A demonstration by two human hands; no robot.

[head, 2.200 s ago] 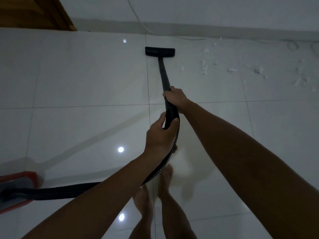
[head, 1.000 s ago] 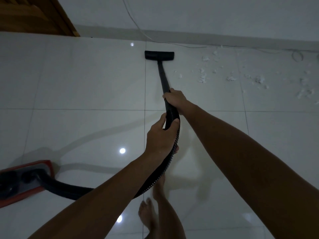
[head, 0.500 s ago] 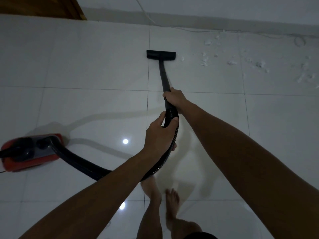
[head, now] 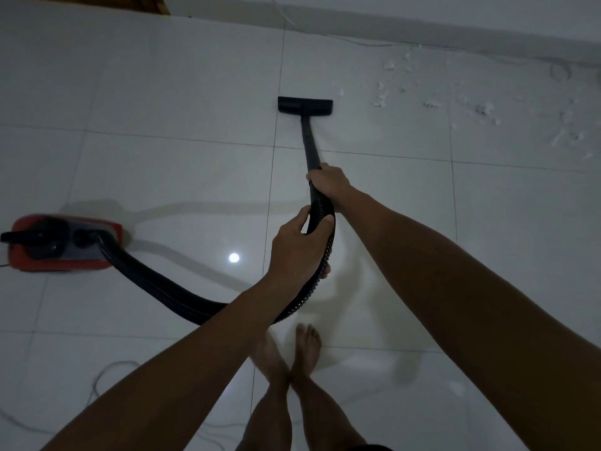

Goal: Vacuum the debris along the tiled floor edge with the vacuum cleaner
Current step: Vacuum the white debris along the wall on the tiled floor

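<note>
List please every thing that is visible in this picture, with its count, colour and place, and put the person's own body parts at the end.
floor head: 1, black, on the tile near the wall, left of the debris
wand: 1, black, from the floor head back to the right hand
hose: 1, black, ribbed, curving from the canister to the hands
canister: 1, red and black, on the floor at left
debris: many bits, white, scattered along the wall, upper right
thin cable: 1, pale, along the wall base
tiled floor: white, glossy
left hand: 1, grips the hose
right hand: 1, grips the wand
bare feet: 2, bottom centre
</note>
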